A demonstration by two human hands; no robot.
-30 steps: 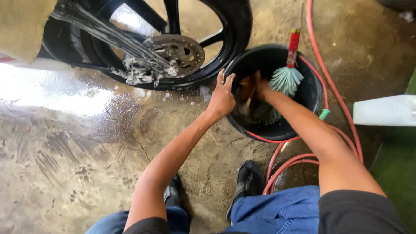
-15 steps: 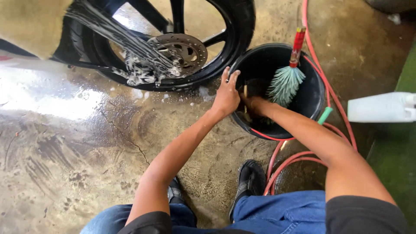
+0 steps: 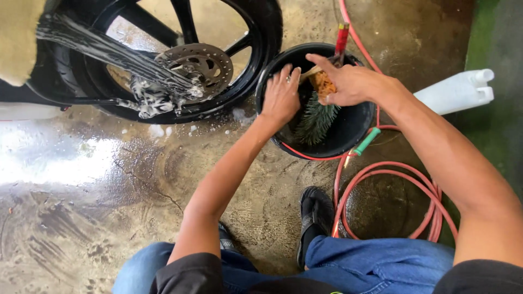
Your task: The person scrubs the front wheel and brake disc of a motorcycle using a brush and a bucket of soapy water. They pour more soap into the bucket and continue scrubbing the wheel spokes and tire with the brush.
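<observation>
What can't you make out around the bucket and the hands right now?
- Bucket contents: head view, both hands and the green brush cover them.
- Right hand grip on the orange thing: fingers hide it.
- Left hand palm: faces down, unseen.
- Wheel: cut off by top edge.

Soapy black motorcycle wheel [image 3: 163,60], coiled red hose [image 3: 381,185], white plastic jug [image 3: 457,91], wet concrete floor [image 3: 81,218]

Head camera looks steeply down, close over bucket [image 3: 348,136] and wheel [image 3: 163,60].
</observation>
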